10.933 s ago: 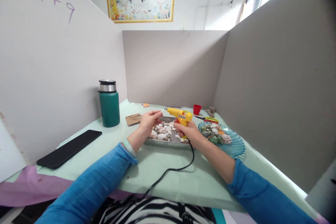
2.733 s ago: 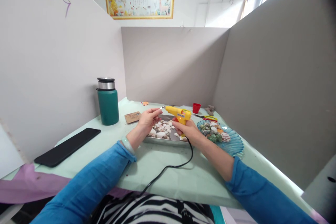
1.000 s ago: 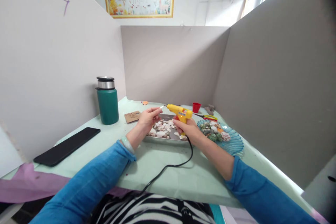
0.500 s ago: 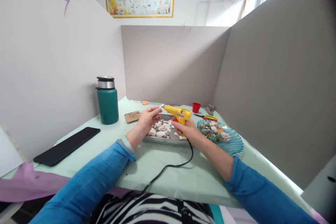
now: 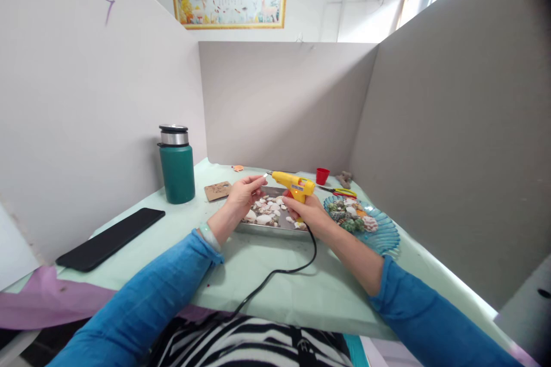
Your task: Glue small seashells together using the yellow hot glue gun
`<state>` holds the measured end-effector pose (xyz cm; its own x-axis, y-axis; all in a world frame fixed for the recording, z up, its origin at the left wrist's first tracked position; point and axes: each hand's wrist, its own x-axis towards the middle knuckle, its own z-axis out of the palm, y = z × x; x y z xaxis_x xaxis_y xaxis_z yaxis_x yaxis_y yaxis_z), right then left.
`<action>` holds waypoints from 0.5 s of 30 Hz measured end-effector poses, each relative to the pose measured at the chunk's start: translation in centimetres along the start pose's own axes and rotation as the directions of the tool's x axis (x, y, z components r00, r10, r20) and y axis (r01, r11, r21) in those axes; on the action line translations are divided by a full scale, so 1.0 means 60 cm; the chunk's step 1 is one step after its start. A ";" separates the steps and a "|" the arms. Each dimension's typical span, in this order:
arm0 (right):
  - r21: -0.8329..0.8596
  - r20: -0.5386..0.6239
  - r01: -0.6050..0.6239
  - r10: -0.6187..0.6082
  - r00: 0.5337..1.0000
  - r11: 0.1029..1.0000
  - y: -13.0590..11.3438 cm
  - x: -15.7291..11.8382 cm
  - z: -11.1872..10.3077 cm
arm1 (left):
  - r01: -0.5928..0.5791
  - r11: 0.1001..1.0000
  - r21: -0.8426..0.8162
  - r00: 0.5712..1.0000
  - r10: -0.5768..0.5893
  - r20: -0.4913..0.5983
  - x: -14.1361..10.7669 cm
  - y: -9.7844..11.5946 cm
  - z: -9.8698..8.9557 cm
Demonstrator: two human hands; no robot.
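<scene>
My right hand (image 5: pixel 307 210) is wrapped round the handle of a yellow hot glue gun (image 5: pixel 293 182), whose nozzle points left. Between the fingertips of my left hand (image 5: pixel 243 195) is a small white piece (image 5: pixel 266 175), too small to name for sure; it may be a shell. The nozzle is right beside this piece, and I cannot tell whether they touch. Below both hands lies a metal tray (image 5: pixel 262 229) with many white seashells (image 5: pixel 263 219) in it. A black cord (image 5: pixel 275 271) runs from the gun's handle down to the table's front edge.
To the right stands a blue glass plate (image 5: pixel 390 234) of shells and green pieces. Behind it are scissors (image 5: pixel 342 191), a red cup (image 5: pixel 322 176) and a grey-brown object (image 5: pixel 344 178). Leftward are a brown card (image 5: pixel 217 191), a green bottle (image 5: pixel 177 172) and a black slab (image 5: pixel 112 239). Grey partitions (image 5: pixel 284 103) enclose the table.
The glue gun has shifted very slightly to the right. My left hand keeps its pinch on the small white piece, nearly still.
</scene>
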<state>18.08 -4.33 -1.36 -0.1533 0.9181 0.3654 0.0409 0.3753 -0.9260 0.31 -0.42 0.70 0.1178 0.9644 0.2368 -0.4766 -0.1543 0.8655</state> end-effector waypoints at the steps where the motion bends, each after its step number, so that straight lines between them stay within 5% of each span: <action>1: 0.001 -0.003 0.000 0.000 1.000 1.000 0.000 0.000 0.000 | 0.001 1.000 -0.001 1.000 -0.001 0.000 0.000 0.000 0.000; 15: 0.058 -0.013 0.030 -0.030 0.999 0.998 -0.001 -0.001 -0.001 | 0.007 1.000 -0.003 1.000 -0.007 0.000 0.001 -0.001 -0.001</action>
<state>18.12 -4.37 -1.32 -0.1419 0.9081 0.3939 -0.0212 0.3950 -0.9184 0.27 -0.36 0.63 0.1213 0.9654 0.2307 -0.4787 -0.1467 0.8656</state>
